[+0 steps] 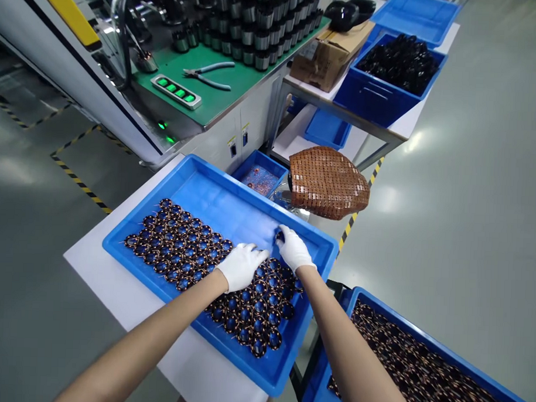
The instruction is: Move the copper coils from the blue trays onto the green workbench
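Note:
A large blue tray [232, 205] lies on a white table and holds several dark ring-shaped coils [178, 245] laid flat in rows. My left hand [241, 266], in a white glove, rests flat on the coils near the tray's middle. My right hand [294, 247], also gloved, pinches one coil [279, 235] at the edge of the rows, close to the tray's far rim. The far half of the tray floor is bare.
A blue bin [420, 370] full of coils sits at the lower right. A beaded seat pad [328, 182] and a small blue tray [260, 177] lie beyond. A machine bench with green buttons [177, 92], pliers [208, 74] and more blue bins [386, 82] stands behind.

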The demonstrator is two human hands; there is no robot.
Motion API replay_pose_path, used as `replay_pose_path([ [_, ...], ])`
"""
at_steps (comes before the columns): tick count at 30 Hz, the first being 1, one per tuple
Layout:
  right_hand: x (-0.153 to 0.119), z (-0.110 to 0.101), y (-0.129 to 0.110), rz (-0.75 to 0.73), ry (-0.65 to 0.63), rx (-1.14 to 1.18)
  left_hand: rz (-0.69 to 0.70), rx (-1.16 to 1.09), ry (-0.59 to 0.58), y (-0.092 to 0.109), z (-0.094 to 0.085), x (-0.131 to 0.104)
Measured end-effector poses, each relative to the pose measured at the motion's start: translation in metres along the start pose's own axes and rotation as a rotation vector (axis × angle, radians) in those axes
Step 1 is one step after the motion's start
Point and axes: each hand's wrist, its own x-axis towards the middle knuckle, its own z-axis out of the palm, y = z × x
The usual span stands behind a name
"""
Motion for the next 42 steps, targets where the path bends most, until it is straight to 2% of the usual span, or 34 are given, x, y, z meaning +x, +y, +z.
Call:
replay_pose_path([
  [3,0.007,0.019,-0.018,-0.170,-0.109,0.045,-0.225,-0.040,0.184,-0.016,0.000,-0.017],
  [5,0.008,0.029,-0.031,-0.251,-0.191,0.065,-0.315,-0.032,0.229,-0.028,0.002,-0.028],
  [7,0.002,0.036,-0.041,-0.285,-0.212,0.077,-0.311,-0.005,0.236,-0.034,0.005,-0.036],
  [9,-0.016,0.038,-0.047,-0.282,-0.165,0.084,-0.269,0.025,0.281,-0.030,0.008,-0.041],
  [12,-0.069,0.044,-0.039,-0.279,0.057,0.161,-0.186,0.066,0.451,-0.002,0.015,-0.049],
  [13,-0.091,0.048,-0.032,-0.315,0.246,0.263,-0.138,0.069,0.512,0.011,0.019,-0.053],
  [15,-0.141,0.062,-0.006,-0.370,0.487,0.426,-0.072,0.071,0.617,0.041,0.032,-0.061],
  [17,-0.196,0.079,0.036,-0.288,0.562,0.495,0.011,0.039,0.677,0.077,0.055,-0.071],
  [19,-0.253,0.092,0.096,-0.015,0.494,0.437,0.070,-0.011,0.691,0.121,0.086,-0.083],
  [21,-0.307,0.098,0.171,0.491,0.359,0.311,0.072,-0.074,0.629,0.171,0.121,-0.092],
  [22,-0.331,0.097,0.210,0.635,0.342,0.290,0.045,-0.121,0.548,0.198,0.139,-0.095],
  [23,-0.353,0.094,0.249,0.732,0.329,0.282,0.003,-0.174,0.419,0.225,0.155,-0.096],
  [26,-0.407,0.082,0.350,0.955,0.266,0.263,-0.126,-0.281,-0.103,0.306,0.193,-0.090],
  [28,-0.430,0.075,0.398,1.035,0.216,0.250,-0.153,-0.290,-0.351,0.353,0.210,-0.083],
  [29,-0.437,0.073,0.417,1.063,0.186,0.243,-0.149,-0.284,-0.423,0.374,0.218,-0.078],
  [31,-0.445,0.071,0.444,1.096,0.119,0.234,-0.107,-0.271,-0.487,0.409,0.231,-0.068],
  [34,-0.442,0.076,0.469,1.082,0.009,0.236,-0.012,-0.246,-0.516,0.446,0.251,-0.046],
  [38,-0.431,0.087,0.485,1.009,-0.112,0.196,0.009,-0.165,-0.585,0.476,0.273,-0.005],
  [42,-0.430,0.091,0.501,0.907,-0.152,0.144,0.000,-0.137,-0.560,0.498,0.288,0.027],
])
